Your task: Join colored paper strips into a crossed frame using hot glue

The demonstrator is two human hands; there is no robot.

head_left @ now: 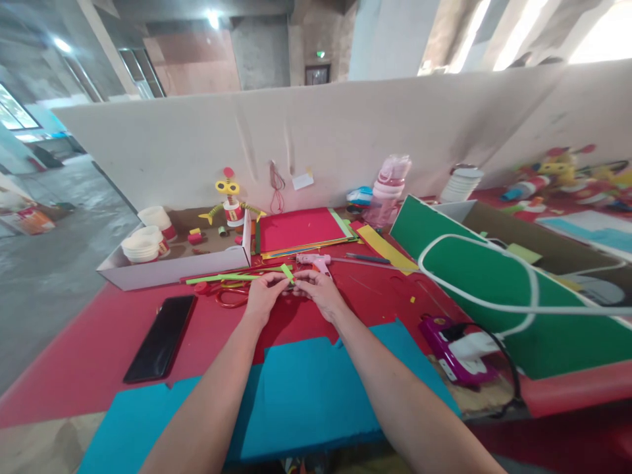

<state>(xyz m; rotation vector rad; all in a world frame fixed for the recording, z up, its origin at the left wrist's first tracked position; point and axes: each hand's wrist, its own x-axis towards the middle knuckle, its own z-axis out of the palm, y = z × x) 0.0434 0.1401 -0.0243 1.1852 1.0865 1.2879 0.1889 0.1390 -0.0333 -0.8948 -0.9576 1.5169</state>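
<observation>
Over the middle of the red-covered table, both of my hands meet at a small light-green paper strip (287, 272). My left hand (269, 289) pinches it from the left, with thumb and fingers pressed together. From the right, my right hand (316, 289) closes its fingertips on the same strip near its lower end. A pink glue gun (316, 259) lies just behind my hands. Left of them are red-handled scissors (232, 299) and longer green paper strips (220, 278). The fingers partly cover the strip's lower end.
Blue sheets (316, 388) lie under my forearms, with a black phone (160, 339) to the left. A white box (178, 268) holds paper cups and a paper figure (232, 209). Coloured paper (301, 230) is stacked behind. A purple power strip (457, 352) and white cable (474, 299) are at right.
</observation>
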